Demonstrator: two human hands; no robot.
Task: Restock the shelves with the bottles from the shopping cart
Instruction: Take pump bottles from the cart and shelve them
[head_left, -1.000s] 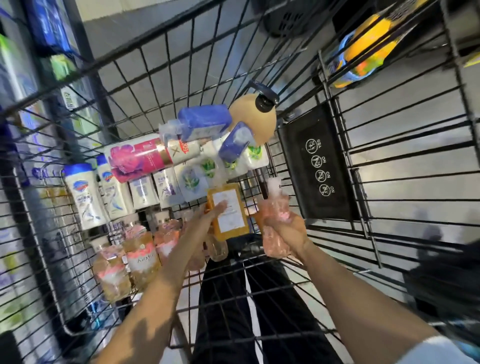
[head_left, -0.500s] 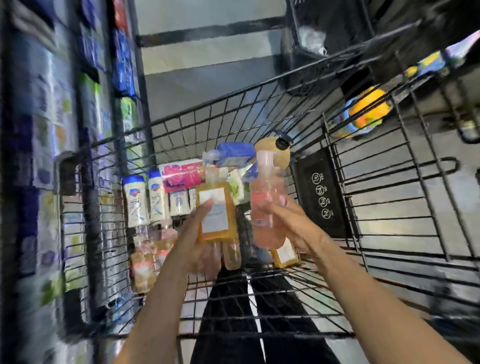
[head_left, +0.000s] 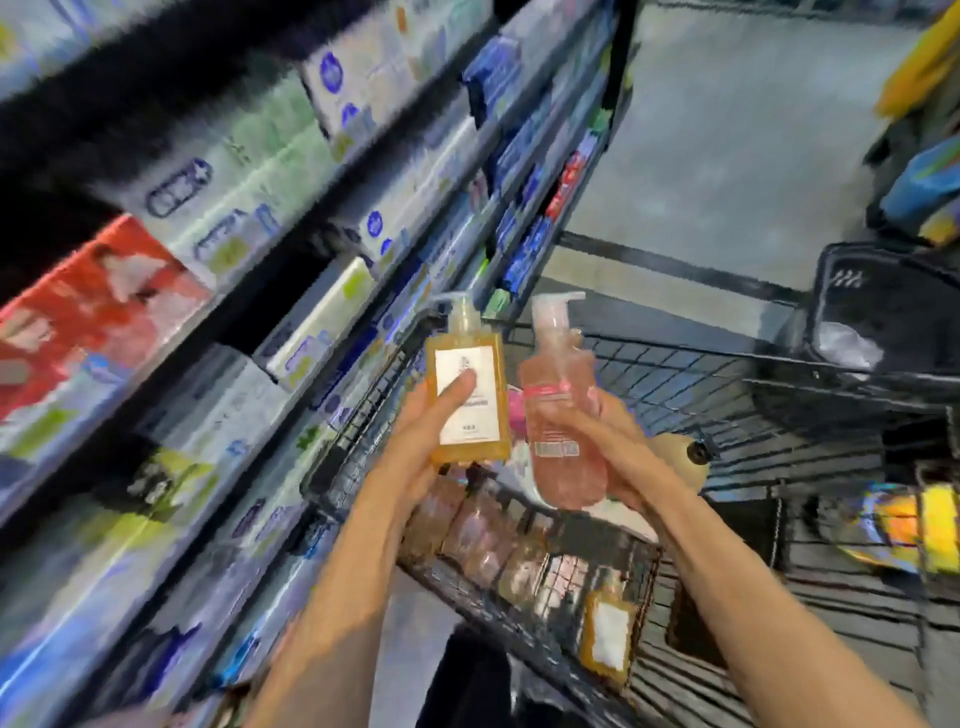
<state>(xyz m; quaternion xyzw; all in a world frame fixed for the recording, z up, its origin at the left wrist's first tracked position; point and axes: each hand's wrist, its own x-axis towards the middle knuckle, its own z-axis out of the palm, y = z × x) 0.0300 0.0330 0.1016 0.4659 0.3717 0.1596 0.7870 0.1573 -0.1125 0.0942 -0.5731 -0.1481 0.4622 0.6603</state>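
Note:
My left hand (head_left: 421, 436) grips an orange pump bottle (head_left: 470, 400) with a white label, held upright above the cart. Beside it my right hand (head_left: 608, 447) holds a pink pump bottle (head_left: 563, 415), also upright, the two bottles almost touching. Below them the black wire shopping cart (head_left: 691, 374) holds more bottles: several pinkish ones (head_left: 478, 530) along its near wall, another orange bottle (head_left: 605, 634) and a tan round pump bottle (head_left: 675, 457). Shelves (head_left: 291, 322) packed with boxed goods fill the left side, blurred.
The shelves run from the lower left to the top middle, full of white, green, blue and red packs (head_left: 88, 312). A black basket (head_left: 883, 322) sits at the cart's far right. Grey floor (head_left: 727, 156) lies beyond. Colourful packs (head_left: 919, 514) lie at the right.
Both hands have lifted the orange and pink bottles up out of the cart. My view has swung up and left, bringing the shelves into sight.

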